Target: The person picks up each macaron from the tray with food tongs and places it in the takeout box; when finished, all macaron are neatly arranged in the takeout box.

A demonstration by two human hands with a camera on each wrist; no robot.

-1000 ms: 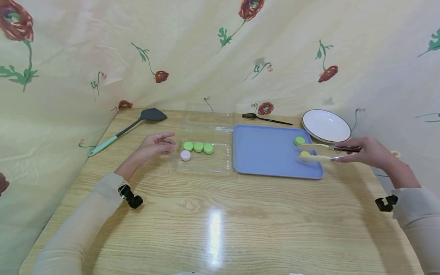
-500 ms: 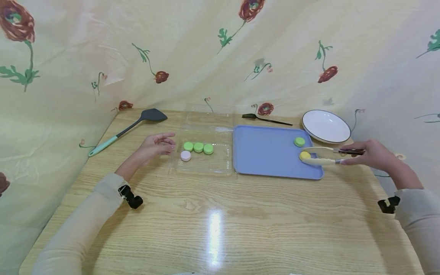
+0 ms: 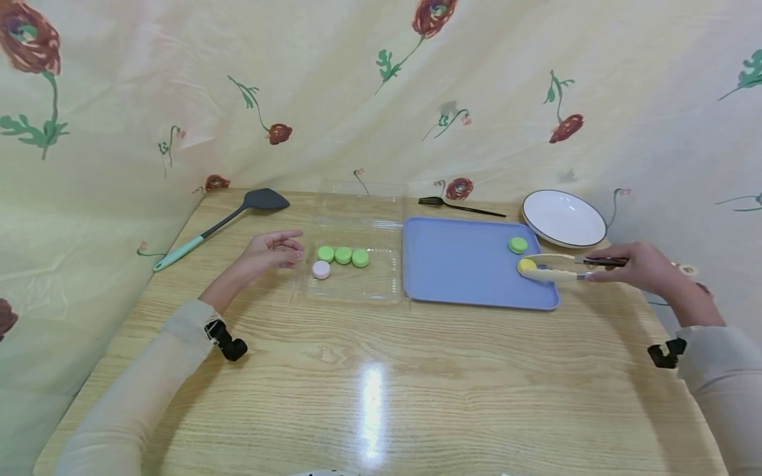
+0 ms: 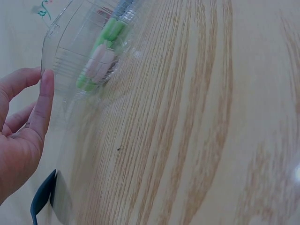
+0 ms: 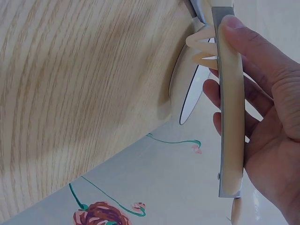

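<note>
One yellow macaron, right end of tray | your right hand, nearer, grips tongs astride | left hand pinches box

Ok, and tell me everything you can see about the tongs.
The tongs have two pale cream tips, at least one wavy-edged, and silver, metal-looking arms with tan-to-brown handles. The right hand grips them by the handles. They point leftward over the right end of the blue tray, arms apart, one tip at either side of the yellow macaron; I can't tell whether both touch it.
</note>
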